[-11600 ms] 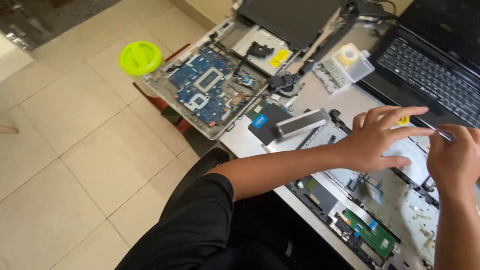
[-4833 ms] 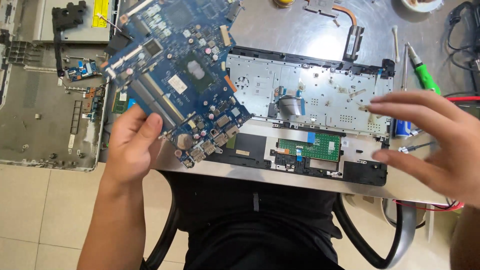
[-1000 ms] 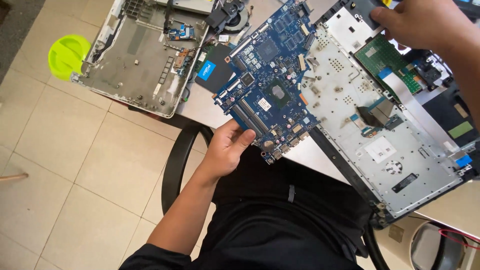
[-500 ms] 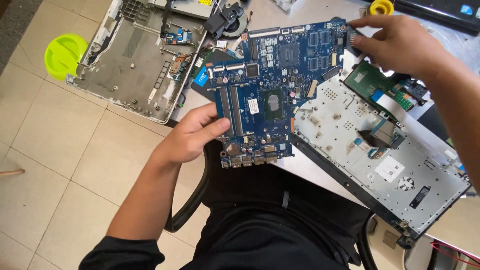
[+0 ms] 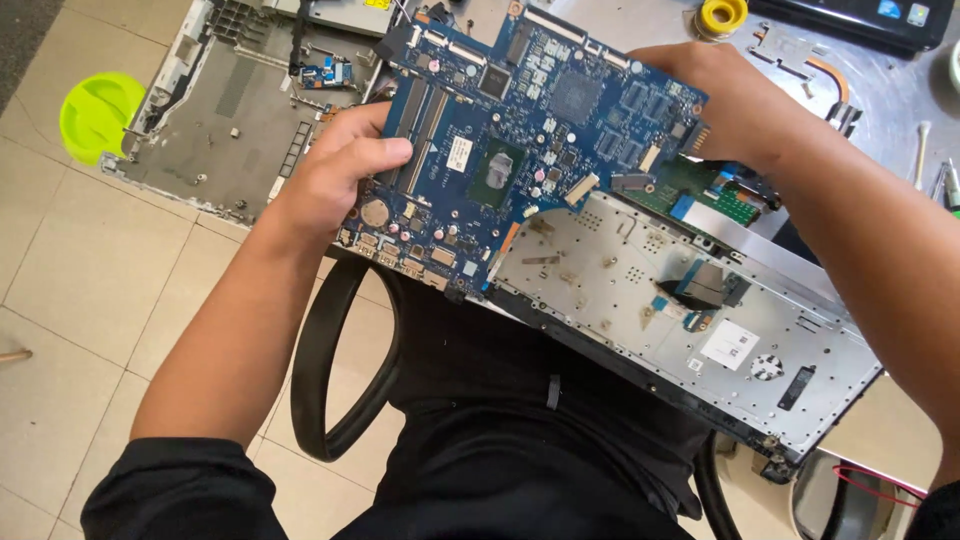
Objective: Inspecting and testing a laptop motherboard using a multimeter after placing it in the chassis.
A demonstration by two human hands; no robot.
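Note:
A blue laptop motherboard (image 5: 520, 150) is held up between both hands above the table's near edge. My left hand (image 5: 335, 175) grips its left edge, thumb on top beside the memory slots. My right hand (image 5: 730, 100) holds its right edge. Under the board lies an opened laptop palmrest and keyboard frame (image 5: 680, 310), silver inside, with a green board (image 5: 700, 195) and ribbon cables showing at its upper part.
A grey empty laptop bottom case (image 5: 230, 120) lies at the left end of the table, a lime-green round dish (image 5: 100, 110) beside it. A yellow roll (image 5: 722, 15), a copper heat pipe (image 5: 810, 60) and hand tools (image 5: 935, 170) lie at the back right. A black chair armrest (image 5: 330, 370) sits below.
The motherboard has been lifted and turned over the keyboard frame; my right hand has come down onto its right edge, and the view has swung closer over the table.

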